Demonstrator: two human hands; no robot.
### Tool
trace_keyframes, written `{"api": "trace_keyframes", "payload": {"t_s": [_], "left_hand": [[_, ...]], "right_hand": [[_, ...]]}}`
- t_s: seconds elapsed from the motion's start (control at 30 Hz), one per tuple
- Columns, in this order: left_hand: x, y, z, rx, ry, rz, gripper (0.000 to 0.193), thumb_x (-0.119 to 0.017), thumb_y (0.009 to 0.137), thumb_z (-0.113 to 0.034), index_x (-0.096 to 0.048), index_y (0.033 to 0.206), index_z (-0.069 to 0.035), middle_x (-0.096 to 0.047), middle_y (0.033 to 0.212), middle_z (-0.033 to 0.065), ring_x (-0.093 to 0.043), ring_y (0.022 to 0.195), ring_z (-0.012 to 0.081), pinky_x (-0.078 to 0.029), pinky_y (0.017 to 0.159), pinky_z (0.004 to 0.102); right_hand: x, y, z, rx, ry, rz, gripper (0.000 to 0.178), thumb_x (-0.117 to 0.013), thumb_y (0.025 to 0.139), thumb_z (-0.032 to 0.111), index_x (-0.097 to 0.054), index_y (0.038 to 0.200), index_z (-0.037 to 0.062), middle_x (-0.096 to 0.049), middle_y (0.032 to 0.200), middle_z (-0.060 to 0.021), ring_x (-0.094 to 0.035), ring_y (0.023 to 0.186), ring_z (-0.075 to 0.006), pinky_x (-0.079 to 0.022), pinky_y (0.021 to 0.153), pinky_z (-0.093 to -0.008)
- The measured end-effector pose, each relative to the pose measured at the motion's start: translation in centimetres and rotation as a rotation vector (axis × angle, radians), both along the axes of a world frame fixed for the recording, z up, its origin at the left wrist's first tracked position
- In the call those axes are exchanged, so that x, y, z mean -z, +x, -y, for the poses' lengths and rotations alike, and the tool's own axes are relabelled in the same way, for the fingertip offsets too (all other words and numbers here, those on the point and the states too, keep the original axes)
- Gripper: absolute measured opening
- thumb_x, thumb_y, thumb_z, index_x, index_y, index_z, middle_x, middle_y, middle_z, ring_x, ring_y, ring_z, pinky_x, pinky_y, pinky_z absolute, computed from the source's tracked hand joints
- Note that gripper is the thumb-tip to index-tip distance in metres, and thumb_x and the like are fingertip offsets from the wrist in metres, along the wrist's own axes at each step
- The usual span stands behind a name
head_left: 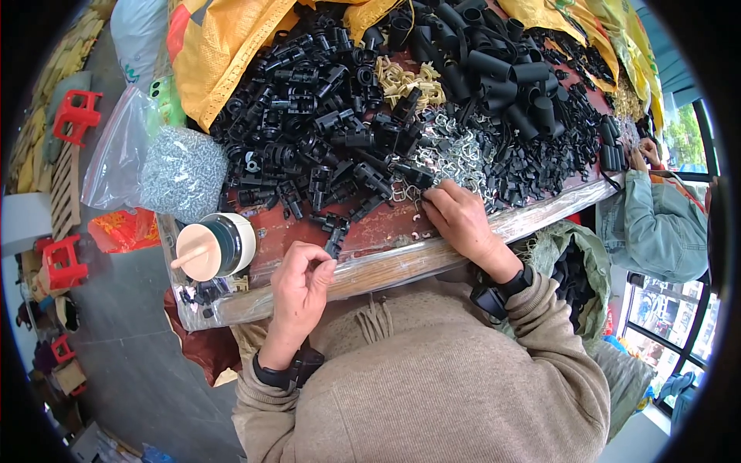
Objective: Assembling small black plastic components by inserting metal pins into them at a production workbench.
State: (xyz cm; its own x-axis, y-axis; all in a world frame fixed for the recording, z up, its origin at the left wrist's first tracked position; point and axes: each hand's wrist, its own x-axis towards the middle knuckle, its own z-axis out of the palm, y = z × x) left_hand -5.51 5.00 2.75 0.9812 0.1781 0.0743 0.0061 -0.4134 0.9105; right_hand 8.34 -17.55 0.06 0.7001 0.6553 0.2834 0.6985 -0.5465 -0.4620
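Note:
My left hand (302,284) is at the table's near edge with thumb and fingers curled together; what they pinch, if anything, is too small to make out. Just beyond its fingertips lies a black plastic fitting (333,228). My right hand (464,221) reaches over the edge, fingers drawn together and pointing down beside small metal clips (403,193) and another black fitting (414,171). Whatever is under those fingertips is hidden. A large heap of black plastic fittings (309,116) lies in front of both hands, with silvery metal hooks (455,150) to its right.
Black tubes (494,69) and cream-coloured pieces (409,81) lie farther back. A bag of small metal screws (183,174) and a jar with a wooden-handled lid (204,251) stand left. At right, another person's sleeve (652,224) meets the red table (289,239).

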Motion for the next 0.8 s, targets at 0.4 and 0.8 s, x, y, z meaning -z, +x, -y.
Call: {"api": "trace_keyframes", "payload": {"t_s": [0.4,0.8], "left_hand": [[-0.8,0.4,0.5,0.011,-1.126,-0.312,0.042,-0.055,0.082,-0.013,-0.038,0.119,-0.001,-0.053,0.098,0.0108,-0.058,0.079,0.0175,-0.049,0.066,0.024],[0.7,1.2,1.4,0.221,-1.29,-0.443,0.038,-0.061,0.076,-0.004,-0.043,0.11,-0.002,-0.053,0.095,0.0047,-0.057,0.088,0.0176,-0.046,0.08,0.0291]], "right_hand": [[-0.9,0.5,0.4,-0.12,-0.239,-0.059,0.01,-0.057,0.071,0.004,-0.051,0.08,0.0044,-0.047,0.07,-0.0091,-0.052,0.057,-0.0269,-0.042,0.049,-0.0354],[-0.5,0.6,-0.9,-0.124,-0.296,-0.015,0.012,-0.056,0.072,0.005,-0.049,0.081,0.0039,-0.047,0.071,-0.0106,-0.051,0.055,-0.029,-0.042,0.049,-0.037]]}}
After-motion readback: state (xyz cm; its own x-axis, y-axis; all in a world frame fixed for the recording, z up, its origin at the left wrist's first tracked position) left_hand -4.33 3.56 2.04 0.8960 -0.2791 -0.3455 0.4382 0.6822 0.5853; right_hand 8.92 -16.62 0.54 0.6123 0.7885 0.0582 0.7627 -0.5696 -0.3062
